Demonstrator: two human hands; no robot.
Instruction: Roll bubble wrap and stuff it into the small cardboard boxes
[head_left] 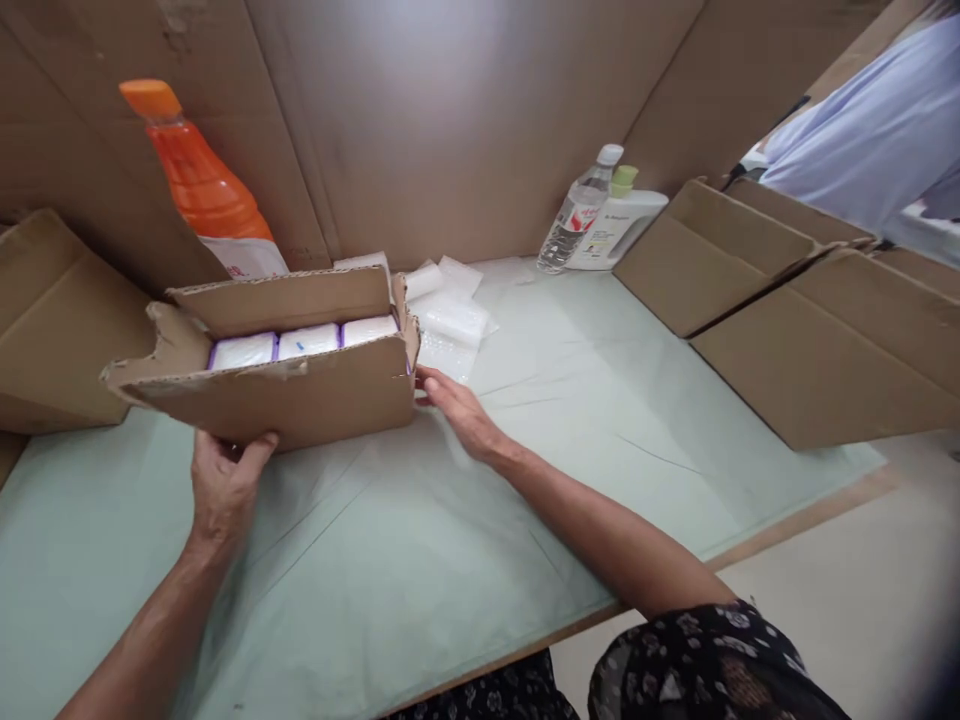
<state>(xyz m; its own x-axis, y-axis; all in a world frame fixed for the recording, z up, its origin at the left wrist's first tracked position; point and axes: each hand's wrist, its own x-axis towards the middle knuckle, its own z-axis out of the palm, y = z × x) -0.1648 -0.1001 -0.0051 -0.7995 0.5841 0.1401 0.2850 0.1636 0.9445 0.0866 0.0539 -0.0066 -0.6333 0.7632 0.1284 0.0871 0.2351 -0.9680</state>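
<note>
An open-topped cardboard box [337,400] with ragged edges sits between my hands on the left half of the table. Inside it, white packs [307,342] with purple edges stand in a row. My left hand [229,480] grips the box at its lower left front, thumb on the front wall and fingers hidden beneath. At the right end, my right hand [454,405] has its fingers against the box's lower right side, the fingertips partly hidden behind the corner.
Clear bubble-wrap pieces [450,315] lie behind the box. An orange bottle [206,190] stands at the back left, a water bottle [581,215] and a white bottle [622,230] at the back right. Cardboard boxes [832,350] line the right edge; a person's light sleeve [870,130] shows beyond.
</note>
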